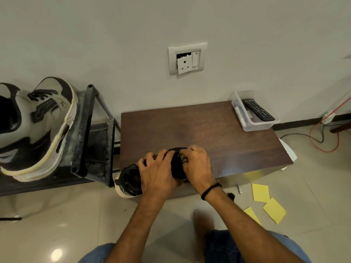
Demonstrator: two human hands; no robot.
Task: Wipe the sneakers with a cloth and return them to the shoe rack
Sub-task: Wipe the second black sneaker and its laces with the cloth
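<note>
**Wiping under way on the black sneaker**

The wiping step looks to be in hand. The black sneaker (129, 179) lies across the near left corner of the dark wooden table (209, 130), with its pale-soled heel past the near edge and its toe pointing far and right.

The left hand (157, 171) is clamped over the middle of the shoe, fingers curled down its far side. The right hand (197, 164) is curled round the toe end, so the shoe sits directly under both palms. Dark bunched material shows between the hands. Whether that is a cloth or part of the upper cannot be told.

The other sneaker (38, 126), grey and black, stands on the shoe rack (89, 130) just left of the table.

The next move probably calls for the left hand to hold firm while the right works along the upper. After that comes a lift leftward to the rack beside its mate, keeping the heel from snagging on the rack's corner post.
</note>
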